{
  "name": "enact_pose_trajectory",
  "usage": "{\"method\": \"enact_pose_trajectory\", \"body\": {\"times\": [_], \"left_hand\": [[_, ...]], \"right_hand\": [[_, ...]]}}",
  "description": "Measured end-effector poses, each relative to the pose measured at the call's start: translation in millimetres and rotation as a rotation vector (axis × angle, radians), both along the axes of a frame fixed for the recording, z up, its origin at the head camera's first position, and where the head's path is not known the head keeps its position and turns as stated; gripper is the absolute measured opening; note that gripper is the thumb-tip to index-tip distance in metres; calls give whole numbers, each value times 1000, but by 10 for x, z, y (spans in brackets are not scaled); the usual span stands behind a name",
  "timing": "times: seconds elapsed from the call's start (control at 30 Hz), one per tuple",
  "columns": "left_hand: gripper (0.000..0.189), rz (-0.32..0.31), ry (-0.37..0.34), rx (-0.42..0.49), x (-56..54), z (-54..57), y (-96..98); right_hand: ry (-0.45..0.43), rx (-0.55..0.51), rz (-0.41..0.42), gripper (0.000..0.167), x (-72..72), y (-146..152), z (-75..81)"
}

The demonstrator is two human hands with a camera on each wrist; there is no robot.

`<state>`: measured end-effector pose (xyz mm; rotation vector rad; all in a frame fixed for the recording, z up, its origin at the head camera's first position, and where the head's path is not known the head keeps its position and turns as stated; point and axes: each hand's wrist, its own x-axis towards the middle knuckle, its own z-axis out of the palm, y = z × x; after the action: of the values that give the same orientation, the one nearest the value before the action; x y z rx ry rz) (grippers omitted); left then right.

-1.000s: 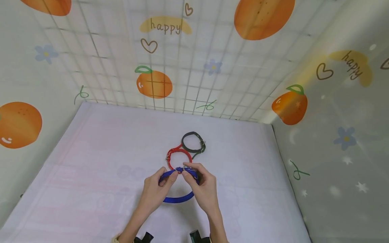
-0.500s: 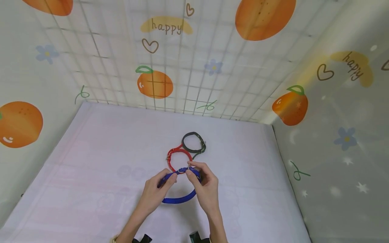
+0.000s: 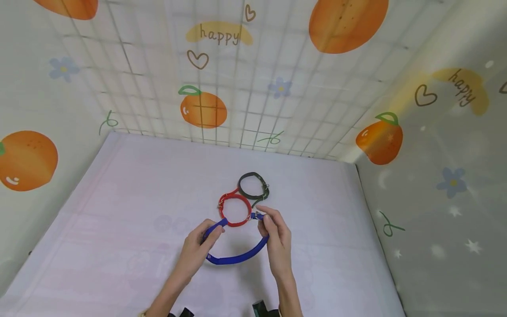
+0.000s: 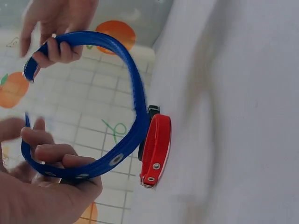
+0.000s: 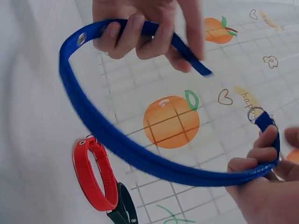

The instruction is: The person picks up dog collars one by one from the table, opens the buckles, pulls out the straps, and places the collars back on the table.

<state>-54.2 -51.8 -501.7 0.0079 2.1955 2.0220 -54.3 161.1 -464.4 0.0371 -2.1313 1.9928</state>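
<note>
A blue collar (image 3: 237,259) with metal eyelets is held up between both hands, its loop parted at the far side. My left hand (image 3: 196,243) grips the eyelet end, fingers curled round the strap, and the free tip (image 5: 203,70) sticks out past them. At the other end, my right hand (image 3: 278,242) holds the strap close to the metal buckle and ring (image 5: 256,115). Just beyond the hands lies a red collar (image 3: 234,196), buckled into a loop. A dark green collar (image 3: 253,197), also looped, lies behind it and touches it.
The collars lie on a table with a pale cloth (image 3: 158,185). A wire grid behind a printed curtain (image 3: 253,110) rises along the back, and curtained sides stand at left and right. Dark camera mounts (image 3: 264,309) show at the wrists.
The blue collar's strap end has come out of the buckle, and its loop is now parted. My hands have moved apart, the right one farther right. Red and green collars stay put.
</note>
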Motion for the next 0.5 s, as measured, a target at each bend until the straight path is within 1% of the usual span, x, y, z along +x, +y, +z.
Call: {"method": "enact_pose_trajectory", "body": {"times": [0.1, 0.13, 0.2, 0.27, 0.37, 0.5], "left_hand": [[22, 27, -45, 147, -6, -10, -65], [22, 38, -57, 183, -9, -14, -88], [21, 69, -78, 227, -11, -21, -138], [21, 99, -94, 257, -9, -26, -189], [21, 142, -105, 272, -3, -26, -263], [22, 207, -102, 290, -2, -42, -353]], "right_hand": [[-6, -28, -2, 30, -2, 41, -8], [-7, -33, -5, 29, -4, 55, -13], [-6, -45, 1, 28, -12, 89, -24], [-2, -75, 8, 29, -24, 124, -39], [6, -133, -1, 31, -42, 176, -59], [0, -205, -48, 32, -65, 239, -86]]}}
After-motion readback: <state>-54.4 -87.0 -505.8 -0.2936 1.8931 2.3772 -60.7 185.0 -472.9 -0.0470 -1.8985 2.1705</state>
